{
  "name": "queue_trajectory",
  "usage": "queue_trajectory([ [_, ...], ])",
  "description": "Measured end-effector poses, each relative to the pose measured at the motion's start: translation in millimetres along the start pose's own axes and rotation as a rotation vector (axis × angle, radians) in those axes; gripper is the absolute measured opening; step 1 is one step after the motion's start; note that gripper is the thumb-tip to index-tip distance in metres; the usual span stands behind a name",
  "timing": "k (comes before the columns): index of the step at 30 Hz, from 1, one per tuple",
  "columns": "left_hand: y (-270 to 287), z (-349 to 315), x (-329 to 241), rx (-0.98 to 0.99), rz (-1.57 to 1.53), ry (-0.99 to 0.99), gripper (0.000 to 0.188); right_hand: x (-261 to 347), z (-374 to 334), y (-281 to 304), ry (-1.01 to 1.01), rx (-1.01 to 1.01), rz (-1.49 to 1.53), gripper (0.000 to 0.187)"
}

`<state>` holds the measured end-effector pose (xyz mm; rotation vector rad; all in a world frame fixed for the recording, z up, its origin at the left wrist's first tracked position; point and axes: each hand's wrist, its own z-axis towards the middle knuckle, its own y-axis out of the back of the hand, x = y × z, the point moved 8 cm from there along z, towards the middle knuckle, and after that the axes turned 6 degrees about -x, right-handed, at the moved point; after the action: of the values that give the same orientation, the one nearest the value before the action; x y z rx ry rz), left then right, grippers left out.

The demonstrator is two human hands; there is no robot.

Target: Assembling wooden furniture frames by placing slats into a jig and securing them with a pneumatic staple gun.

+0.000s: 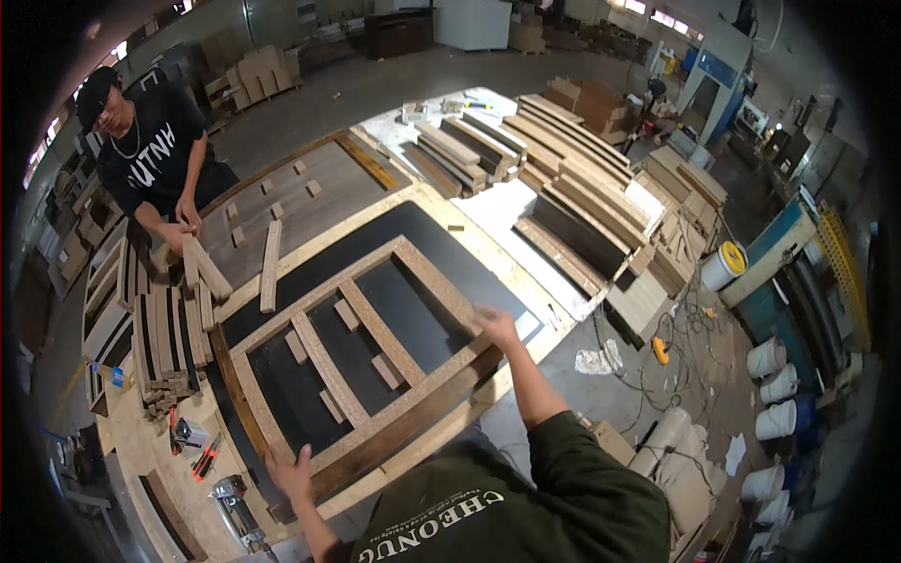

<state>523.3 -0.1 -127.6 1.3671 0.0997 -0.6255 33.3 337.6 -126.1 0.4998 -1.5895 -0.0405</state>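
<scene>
A rectangular wooden frame [353, 371] with inner crossbars lies before me over a shiny black panel [375, 225]. Its near side shows a dark brown edge. At the frame's near left corner, my left hand [293, 476] grips the edge, thumb and fingers apart across it. My right hand [495, 325] holds the right corner, fingers over the top and slightly blurred. Small wooden blocks [386, 372] sit inside the frame against its crossbars. A loose wooden strip [270, 266] rests beyond the far left side.
Across the table a person [150, 159] handles wooden strips beside a brown panel [300, 216] bearing small blocks. Stacked strips stand at left [167, 342] and far right [582, 206]. A nail gun [236, 514] and red-handled pliers [206, 458] lie near my left arm. Cables cross the floor at right.
</scene>
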Motion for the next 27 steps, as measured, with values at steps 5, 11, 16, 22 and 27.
queue_trajectory([
  [5, -12, -2, -9, -0.178, 0.040, -0.074, 0.070, -23, 19, 3, -0.206, 0.111, 0.151, 0.061],
  [11, 2, 6, -12, -0.234, 0.049, -0.093, 0.053, -38, 34, -11, -0.234, 0.281, 0.382, 0.082],
  [16, -6, 2, -13, -0.241, 0.126, -0.105, 0.050, -5, 31, -13, -0.140, 0.220, -0.244, 0.062],
  [22, -4, -5, -14, -0.126, 0.151, -0.022, 0.050, 42, -1, -11, 0.175, -0.052, -0.599, 0.043],
  [27, 7, -19, -21, -0.159, 0.110, -0.008, 0.050, 34, 2, -18, 0.113, 0.040, -0.687, 0.051],
])
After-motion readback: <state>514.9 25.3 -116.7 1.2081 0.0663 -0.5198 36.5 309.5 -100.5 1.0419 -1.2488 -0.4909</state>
